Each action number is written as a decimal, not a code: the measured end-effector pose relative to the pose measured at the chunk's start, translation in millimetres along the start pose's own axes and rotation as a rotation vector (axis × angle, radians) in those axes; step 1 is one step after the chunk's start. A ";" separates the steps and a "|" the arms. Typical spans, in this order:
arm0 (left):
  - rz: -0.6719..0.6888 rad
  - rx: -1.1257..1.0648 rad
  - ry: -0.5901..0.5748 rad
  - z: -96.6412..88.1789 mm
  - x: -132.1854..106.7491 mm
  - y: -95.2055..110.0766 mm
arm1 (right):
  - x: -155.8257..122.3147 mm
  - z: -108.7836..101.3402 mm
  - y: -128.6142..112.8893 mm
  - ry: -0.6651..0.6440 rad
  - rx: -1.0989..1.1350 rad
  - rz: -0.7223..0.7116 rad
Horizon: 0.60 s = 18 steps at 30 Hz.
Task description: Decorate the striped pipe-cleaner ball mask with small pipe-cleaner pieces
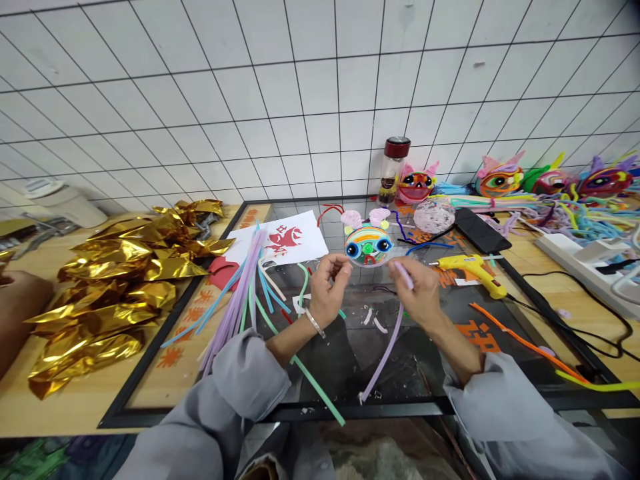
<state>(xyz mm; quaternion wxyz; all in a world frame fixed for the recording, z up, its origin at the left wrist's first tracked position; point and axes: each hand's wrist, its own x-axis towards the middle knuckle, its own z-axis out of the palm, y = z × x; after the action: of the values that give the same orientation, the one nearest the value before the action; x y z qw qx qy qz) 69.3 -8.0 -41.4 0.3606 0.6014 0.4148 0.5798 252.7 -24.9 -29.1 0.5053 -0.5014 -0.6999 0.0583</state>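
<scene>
Between my hands is a round animal-head craft (369,245) with pink ears, big blue-rimmed eyes and coloured stripes. My right hand (419,293) is closed on a lavender pipe cleaner (384,363), whose long tail hangs toward the table's front edge. A thin pale length of it appears to run under the head, toward my left fingers. My left hand (327,290), with a bracelet at its wrist, pinches at the head's lower left edge; its fingertips partly hide what they grip. Small white scraps (380,325) lie on the dark glass below.
Left are a bundle of pipe cleaners (245,287), white paper with a red cutout (307,233), and gold foil (115,293); another person's arm (17,320) is beyond. Right are a yellow glue gun (473,268), phone (483,229), power strip (585,267) and cables. A bottle (393,173) stands behind.
</scene>
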 end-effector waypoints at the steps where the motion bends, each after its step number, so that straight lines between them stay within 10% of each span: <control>1: 0.001 -0.002 -0.061 0.9 -4.0 4.4 | -2.9 2.0 -3.8 -0.005 -0.113 -0.147; 8: -0.120 -0.010 -0.315 8.2 -14.4 16.3 | -7.1 6.1 -10.6 0.026 -0.675 -0.548; 18: -0.211 -0.090 -0.279 14.0 -12.6 8.9 | -9.8 10.1 -9.3 -0.007 -0.547 -0.499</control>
<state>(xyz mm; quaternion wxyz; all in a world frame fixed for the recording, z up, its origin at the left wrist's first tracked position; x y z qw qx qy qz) 84.2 -22.4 -39.2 0.5001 0.6123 0.3954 0.4676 238.8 -32.7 -34.8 0.3487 -0.4318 -0.7921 -0.2542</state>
